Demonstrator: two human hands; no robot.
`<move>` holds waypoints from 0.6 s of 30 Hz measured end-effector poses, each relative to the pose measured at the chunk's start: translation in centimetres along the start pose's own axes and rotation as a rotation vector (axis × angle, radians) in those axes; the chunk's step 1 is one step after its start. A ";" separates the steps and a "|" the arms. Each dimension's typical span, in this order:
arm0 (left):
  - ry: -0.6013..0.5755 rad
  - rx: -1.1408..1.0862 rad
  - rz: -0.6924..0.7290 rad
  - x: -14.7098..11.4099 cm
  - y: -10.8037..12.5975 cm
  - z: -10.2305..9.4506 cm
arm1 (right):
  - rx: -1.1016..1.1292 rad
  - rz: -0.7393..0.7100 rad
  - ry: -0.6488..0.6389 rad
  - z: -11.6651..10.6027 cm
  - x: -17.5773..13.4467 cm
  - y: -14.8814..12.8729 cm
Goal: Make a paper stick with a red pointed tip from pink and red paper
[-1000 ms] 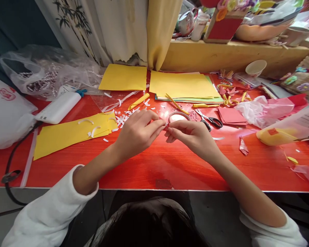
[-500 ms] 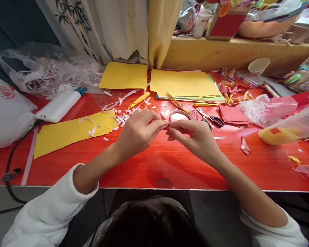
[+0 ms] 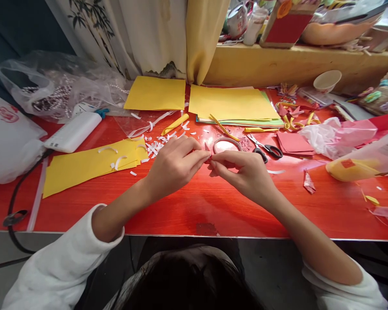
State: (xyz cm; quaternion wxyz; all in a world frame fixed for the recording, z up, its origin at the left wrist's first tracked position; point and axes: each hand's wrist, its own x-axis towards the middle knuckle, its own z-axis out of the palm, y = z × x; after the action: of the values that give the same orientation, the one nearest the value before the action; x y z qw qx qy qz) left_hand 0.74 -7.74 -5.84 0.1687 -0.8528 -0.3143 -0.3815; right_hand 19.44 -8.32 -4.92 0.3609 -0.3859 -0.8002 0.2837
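My left hand (image 3: 177, 161) and my right hand (image 3: 242, 172) meet fingertip to fingertip above the red table. Between them they pinch a small piece of red paper (image 3: 207, 148), its pointed tip sticking up past the fingers; most of it is hidden. Just behind the fingers lies a roll of tape (image 3: 228, 144). Scissors with black handles (image 3: 269, 150) rest to the right of it, beside a stack of red paper squares (image 3: 295, 144). White paper scraps (image 3: 154, 148) are scattered close to my left hand.
Yellow paper sheets (image 3: 229, 103) lie at the back, yellow strips (image 3: 84, 168) at the left. A white power bank (image 3: 73, 132) and plastic bags (image 3: 13, 142) crowd the left side. To the right are crumpled pink tissue (image 3: 339, 135), a paper cup (image 3: 327, 82) and a clear bag (image 3: 358, 161).
Both hands stay in nearly the same place, still pinching the red paper. Its pointed tip stands slightly more upright. The view has shifted a little.
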 end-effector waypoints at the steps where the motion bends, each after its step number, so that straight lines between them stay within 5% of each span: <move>1: 0.002 -0.010 -0.003 0.0 0.0 0.0 | 0.004 0.000 0.003 0.0 0.0 0.0; 18: -0.031 -0.226 -0.143 0.3 0.4 -0.3 | 0.055 -0.005 0.000 -0.1 -0.1 0.2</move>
State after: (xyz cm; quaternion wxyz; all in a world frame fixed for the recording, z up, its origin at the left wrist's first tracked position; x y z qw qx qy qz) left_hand 0.97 -8.06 -5.48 0.0392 -0.8475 -0.3318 -0.4123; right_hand 19.64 -8.29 -5.00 0.3724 -0.3737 -0.7930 0.3047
